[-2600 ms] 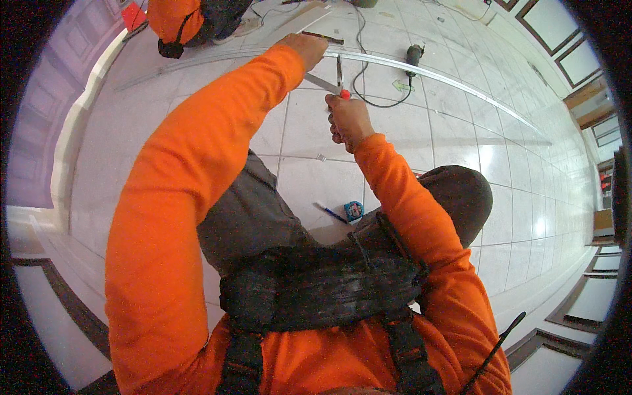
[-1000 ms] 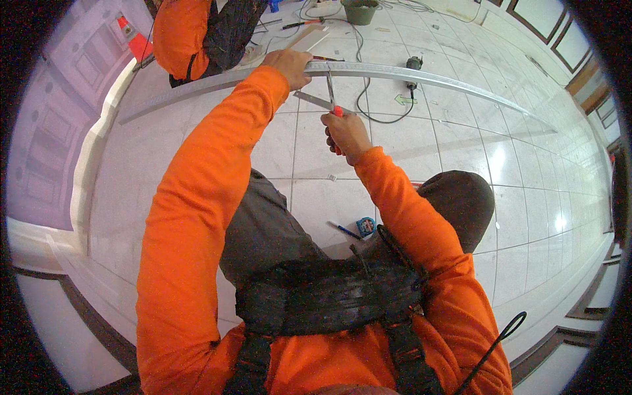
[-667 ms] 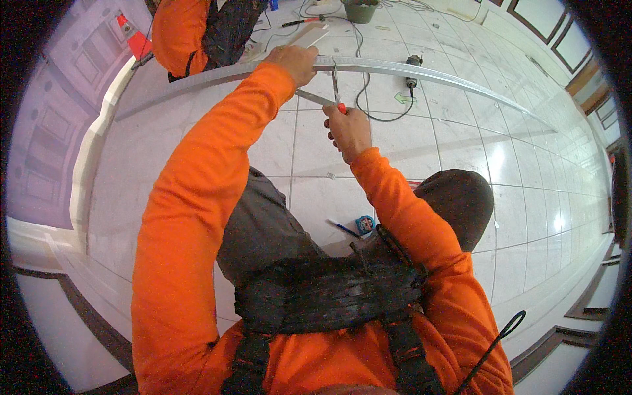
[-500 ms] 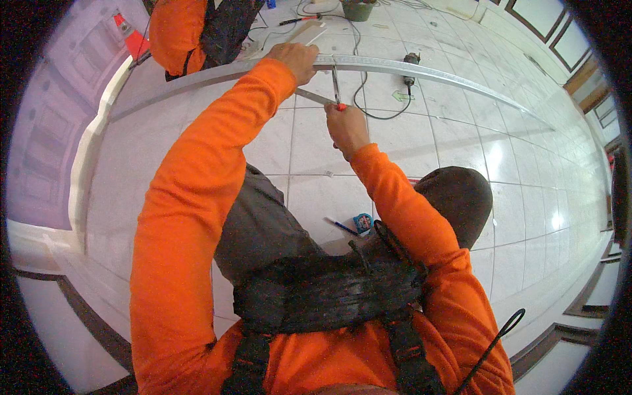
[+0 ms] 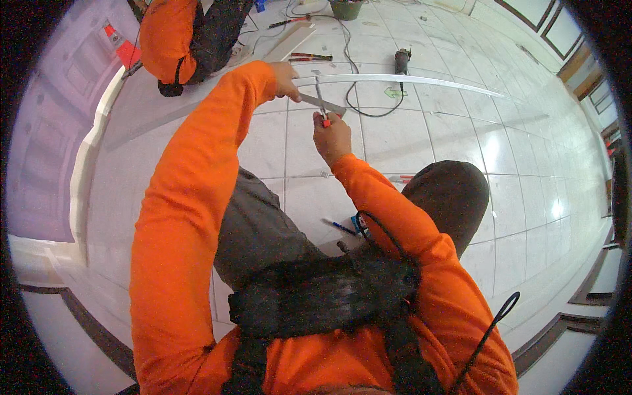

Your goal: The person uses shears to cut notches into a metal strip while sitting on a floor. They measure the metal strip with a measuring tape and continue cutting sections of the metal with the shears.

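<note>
My left hand [image 5: 282, 82] grips a long silver metal profile [image 5: 421, 80] that crosses the upper part of the head view. My right hand [image 5: 331, 140] is closed on red-handled snips [image 5: 326, 122], whose upright metal blades meet the profile just right of my left hand. A flat grey metal strip [image 5: 316, 102] lies slantwise below the profile, behind the snips. Beyond the profile are a long-handled hand tool [image 5: 309, 57] and a dark corded power tool [image 5: 401, 60]. A blue pen [image 5: 342, 228] and a partly hidden blue tape measure [image 5: 360, 225] lie between my legs.
A co-worker in orange and dark trousers [image 5: 168, 43] is at the upper left, near an orange cone [image 5: 125, 49]. A white board [image 5: 293, 41], cables and a green bucket [image 5: 345, 10] lie on the tiled floor [image 5: 461, 131]. A lilac covered wall [image 5: 46, 145] borders the left.
Both hands have shifted slightly left and toward me, with the profile and snips, since half a second ago. The long-handled tool beyond the profile shows clearly now. My right hand has turned.
</note>
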`<state>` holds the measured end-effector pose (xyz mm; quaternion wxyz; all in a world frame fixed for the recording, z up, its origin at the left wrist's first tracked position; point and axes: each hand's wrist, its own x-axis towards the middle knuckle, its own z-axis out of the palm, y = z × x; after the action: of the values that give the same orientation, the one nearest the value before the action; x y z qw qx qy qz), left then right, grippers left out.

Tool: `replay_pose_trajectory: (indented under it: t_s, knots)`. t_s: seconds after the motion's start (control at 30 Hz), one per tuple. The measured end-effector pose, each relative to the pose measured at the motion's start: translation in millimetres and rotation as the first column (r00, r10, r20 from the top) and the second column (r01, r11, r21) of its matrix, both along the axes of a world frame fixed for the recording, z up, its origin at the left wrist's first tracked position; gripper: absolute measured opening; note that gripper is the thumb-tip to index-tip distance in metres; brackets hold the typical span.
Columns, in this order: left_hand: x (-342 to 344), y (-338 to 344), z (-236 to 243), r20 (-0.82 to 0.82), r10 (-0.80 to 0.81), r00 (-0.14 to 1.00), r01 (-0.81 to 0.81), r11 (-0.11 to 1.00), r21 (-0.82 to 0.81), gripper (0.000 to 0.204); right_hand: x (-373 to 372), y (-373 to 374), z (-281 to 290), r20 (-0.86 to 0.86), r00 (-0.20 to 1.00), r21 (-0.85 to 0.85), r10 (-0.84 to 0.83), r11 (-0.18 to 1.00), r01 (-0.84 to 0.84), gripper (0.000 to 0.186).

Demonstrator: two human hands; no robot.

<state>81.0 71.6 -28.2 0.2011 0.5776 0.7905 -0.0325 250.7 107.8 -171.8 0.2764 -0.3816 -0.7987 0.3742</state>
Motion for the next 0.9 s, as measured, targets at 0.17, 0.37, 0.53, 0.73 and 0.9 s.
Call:
replay_pose_trajectory:
  t_s: [0.17,0.37,0.53,0.73,0.9]
  knots:
    - [-13,-6,-12,-0.240,0.111,0.964,-0.058,0.975,0.217,0.055,-20,-5,-11,-0.019,1.000,-0.091,0.009,0.996,-0.010,0.043]
    - [-27,18,-5,-0.479,0.305,0.823,-0.026,0.863,0.505,0.048,-26,32,-44,0.316,0.853,0.264,0.416,0.825,-0.500,0.027]
    - [-29,3,-1,-0.340,0.180,0.923,-0.047,0.930,0.364,0.061,-23,25,-20,-0.123,0.925,-0.481,0.359,0.794,-0.372,0.017]
    - [-48,-16,-12,-0.369,0.120,0.922,0.017,0.938,0.347,0.051,-23,-5,41,-0.183,0.966,-0.664,0.184,0.701,-0.260,0.026]
    - [-48,-15,-10,-0.350,0.100,0.931,0.016,0.950,0.312,0.049,-28,1,38,-0.192,0.957,-0.659,0.219,0.694,-0.291,0.024]
